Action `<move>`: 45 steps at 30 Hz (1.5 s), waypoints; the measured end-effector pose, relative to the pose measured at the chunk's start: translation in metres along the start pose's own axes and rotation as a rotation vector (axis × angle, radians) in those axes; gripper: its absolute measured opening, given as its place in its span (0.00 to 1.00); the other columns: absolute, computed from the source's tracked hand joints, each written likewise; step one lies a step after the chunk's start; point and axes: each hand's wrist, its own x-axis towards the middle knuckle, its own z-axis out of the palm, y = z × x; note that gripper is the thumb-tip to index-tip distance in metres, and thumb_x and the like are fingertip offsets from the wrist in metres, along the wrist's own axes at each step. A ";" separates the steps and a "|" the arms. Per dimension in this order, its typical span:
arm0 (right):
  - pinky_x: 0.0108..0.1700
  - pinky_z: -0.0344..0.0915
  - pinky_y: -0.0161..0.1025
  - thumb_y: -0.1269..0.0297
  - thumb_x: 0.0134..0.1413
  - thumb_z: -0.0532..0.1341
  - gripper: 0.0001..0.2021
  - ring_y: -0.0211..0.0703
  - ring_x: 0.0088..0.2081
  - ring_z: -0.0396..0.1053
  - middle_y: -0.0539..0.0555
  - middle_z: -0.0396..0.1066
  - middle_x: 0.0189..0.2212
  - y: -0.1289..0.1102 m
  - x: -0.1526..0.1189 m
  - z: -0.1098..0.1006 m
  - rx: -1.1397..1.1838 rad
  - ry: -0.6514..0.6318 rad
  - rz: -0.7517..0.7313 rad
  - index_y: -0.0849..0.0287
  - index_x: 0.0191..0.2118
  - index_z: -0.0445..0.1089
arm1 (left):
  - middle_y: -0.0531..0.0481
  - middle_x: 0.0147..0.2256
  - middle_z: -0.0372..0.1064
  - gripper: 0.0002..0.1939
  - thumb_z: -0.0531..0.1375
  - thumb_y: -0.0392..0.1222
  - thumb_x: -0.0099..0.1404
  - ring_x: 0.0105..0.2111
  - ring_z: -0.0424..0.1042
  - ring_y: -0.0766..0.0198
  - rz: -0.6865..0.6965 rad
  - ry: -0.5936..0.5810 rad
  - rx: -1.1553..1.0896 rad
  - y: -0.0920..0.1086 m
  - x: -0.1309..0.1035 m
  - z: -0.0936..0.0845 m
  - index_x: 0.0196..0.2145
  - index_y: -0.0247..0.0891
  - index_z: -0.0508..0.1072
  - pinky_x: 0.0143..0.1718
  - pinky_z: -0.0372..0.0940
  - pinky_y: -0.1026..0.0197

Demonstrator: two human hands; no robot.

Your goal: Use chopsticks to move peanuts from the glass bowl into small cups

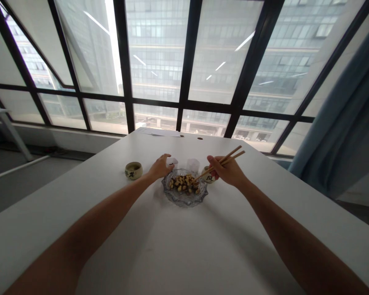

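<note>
A pair of wooden chopsticks point(233, 156) is gripped in my right hand point(229, 171), their tips down among the nuts point(184, 183) heaped in a scalloped glass bowl point(184, 202). My left hand point(160, 168) is at the bowl's far left rim, thumb and fingers curved about a small clear cup point(174, 161) with something dark in or behind it. A second clear cup point(193, 164) stands behind the bowl. Partly hidden by my right hand is a cream ceramic cup point(209, 178) with a black character. A matching ceramic cup point(133, 171) stands left of my left hand.
The white table point(184, 246) runs toward large windows. Papers point(160, 132) lie at its far end, near two small dark round spots point(200, 138). A blue curtain point(335, 123) hangs at right; another table point(12, 131) stands at far left.
</note>
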 end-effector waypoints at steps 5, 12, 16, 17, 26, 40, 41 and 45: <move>0.15 0.61 0.33 0.30 0.53 0.56 0.33 0.38 0.13 0.65 0.53 0.69 0.13 0.002 0.001 0.005 0.046 0.058 0.038 0.59 0.23 0.70 | 0.36 0.55 0.70 0.25 0.62 0.44 0.63 0.57 0.69 0.48 0.025 -0.011 0.031 0.002 -0.001 -0.001 0.55 0.34 0.67 0.58 0.65 0.47; 0.19 0.64 0.33 0.33 0.57 0.56 0.30 0.39 0.16 0.69 0.53 0.70 0.14 0.006 -0.001 0.014 -0.084 -0.077 -0.014 0.58 0.22 0.68 | 0.38 0.55 0.69 0.24 0.61 0.43 0.63 0.58 0.68 0.48 0.073 0.006 0.054 0.003 -0.001 -0.001 0.55 0.36 0.67 0.60 0.64 0.46; 0.20 0.63 0.33 0.39 0.59 0.57 0.28 0.39 0.17 0.69 0.53 0.71 0.15 -0.007 -0.006 0.005 -0.175 -0.110 -0.056 0.58 0.21 0.68 | 0.37 0.55 0.70 0.23 0.61 0.43 0.63 0.58 0.68 0.47 0.079 0.003 0.050 0.004 -0.002 0.000 0.55 0.35 0.67 0.60 0.64 0.45; 0.20 0.63 0.32 0.40 0.60 0.57 0.27 0.38 0.17 0.68 0.52 0.70 0.14 -0.011 -0.007 0.003 -0.199 -0.122 -0.071 0.58 0.20 0.68 | 0.37 0.55 0.70 0.23 0.61 0.42 0.63 0.58 0.68 0.47 0.078 0.003 0.047 0.004 -0.002 -0.001 0.55 0.36 0.67 0.60 0.64 0.44; 0.20 0.65 0.32 0.47 0.61 0.58 0.23 0.39 0.17 0.70 0.53 0.73 0.16 -0.024 -0.010 -0.005 -0.221 -0.224 -0.066 0.58 0.21 0.67 | 0.36 0.55 0.70 0.23 0.61 0.42 0.63 0.58 0.68 0.46 0.047 -0.017 0.059 0.010 -0.004 -0.004 0.55 0.36 0.67 0.59 0.64 0.44; 0.20 0.66 0.34 0.37 0.54 0.61 0.26 0.41 0.18 0.70 0.54 0.73 0.17 -0.006 -0.004 0.006 -0.016 -0.145 -0.052 0.57 0.24 0.69 | 0.39 0.56 0.70 0.30 0.57 0.62 0.65 0.58 0.68 0.45 0.155 -0.019 0.331 -0.010 -0.038 -0.103 0.55 0.39 0.67 0.61 0.61 0.42; 0.20 0.66 0.34 0.36 0.53 0.61 0.27 0.41 0.19 0.71 0.54 0.73 0.18 -0.004 -0.004 0.007 0.002 -0.151 -0.055 0.57 0.24 0.69 | 0.38 0.57 0.69 0.32 0.59 0.64 0.63 0.59 0.66 0.45 0.135 0.015 0.326 -0.020 -0.047 -0.109 0.57 0.39 0.66 0.61 0.61 0.43; 0.18 0.65 0.33 0.34 0.53 0.60 0.28 0.41 0.18 0.71 0.55 0.73 0.18 -0.004 -0.003 0.007 0.031 -0.096 -0.043 0.58 0.24 0.69 | 0.32 0.62 0.62 0.44 0.62 0.67 0.57 0.61 0.64 0.43 -0.065 0.122 0.217 -0.062 -0.079 -0.113 0.62 0.36 0.59 0.60 0.63 0.43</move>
